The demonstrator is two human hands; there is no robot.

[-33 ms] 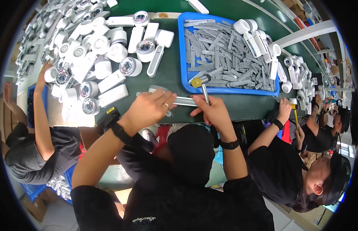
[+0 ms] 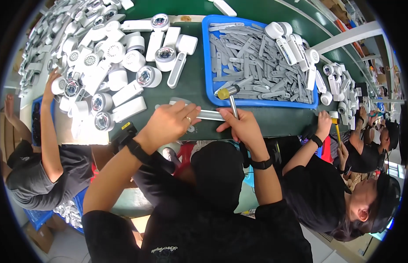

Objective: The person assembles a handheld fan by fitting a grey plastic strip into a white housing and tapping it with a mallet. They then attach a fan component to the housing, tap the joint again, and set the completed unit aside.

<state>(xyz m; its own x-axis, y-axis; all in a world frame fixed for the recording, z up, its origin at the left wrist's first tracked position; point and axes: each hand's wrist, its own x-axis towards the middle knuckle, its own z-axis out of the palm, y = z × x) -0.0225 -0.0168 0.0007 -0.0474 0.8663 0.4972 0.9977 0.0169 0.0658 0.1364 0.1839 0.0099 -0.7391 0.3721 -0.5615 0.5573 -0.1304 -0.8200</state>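
Two hands at a green table, one pinning a part, the other holding a mallet.

The left hand [image 2: 169,120] lies curled over a white handle part [image 2: 204,115] at the table's [image 2: 195,83] near edge, fingers pressed down on it. The right hand [image 2: 244,127] is clamped on the shaft of a mallet [image 2: 228,93], whose yellow-capped head stands just above the part, at the rim of a blue tray [image 2: 207,65] full of grey strips [image 2: 256,65]. White fans [image 2: 125,70] are heaped to the left. Another person's hand [image 2: 324,122] holds a second mallet to the right.
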